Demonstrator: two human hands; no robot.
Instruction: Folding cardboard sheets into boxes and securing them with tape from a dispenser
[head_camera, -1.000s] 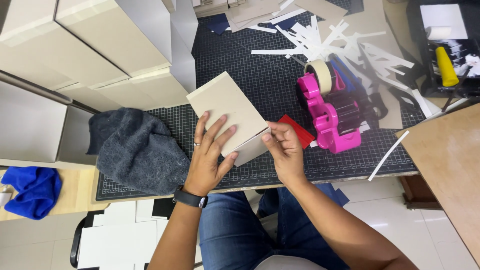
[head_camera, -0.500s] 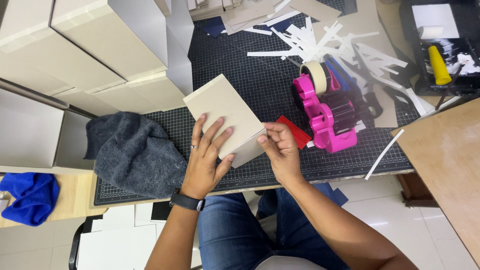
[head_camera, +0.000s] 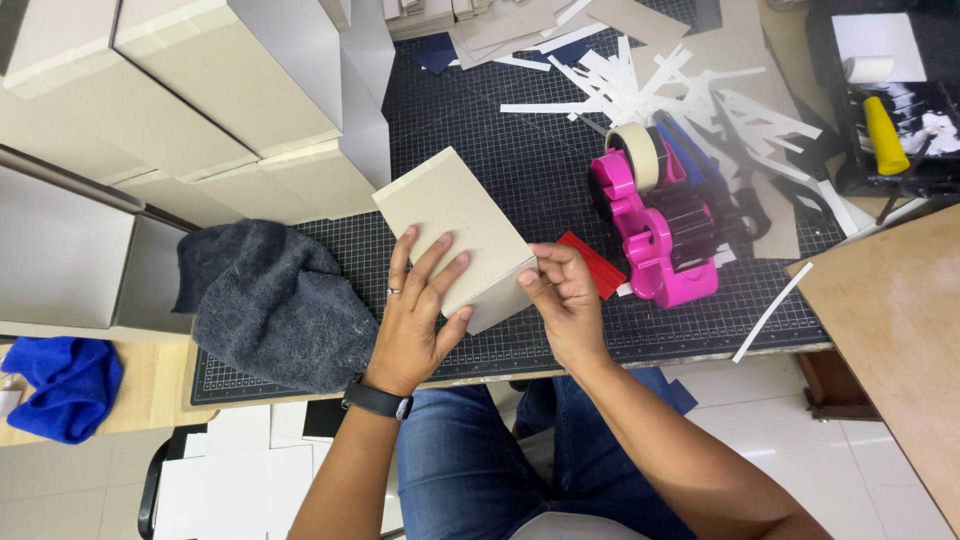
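At centre, left hand (head_camera: 415, 315) lies flat, fingers spread, on a beige cardboard box (head_camera: 455, 225); right hand (head_camera: 562, 300) pinches its corner. Grey cloth (head_camera: 275, 310) at 9 o'clock; red card (head_camera: 592, 263) and pink tape dispenser (head_camera: 655, 235) at 3 o'clock.

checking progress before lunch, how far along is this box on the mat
Done: finished grey boxes stand stacked at the left. In hand: the left hand presses flat on a beige box while the right hand pinches its near corner. Left: the pink tape dispenser waits beside it; how many boxes remain doesn't show.
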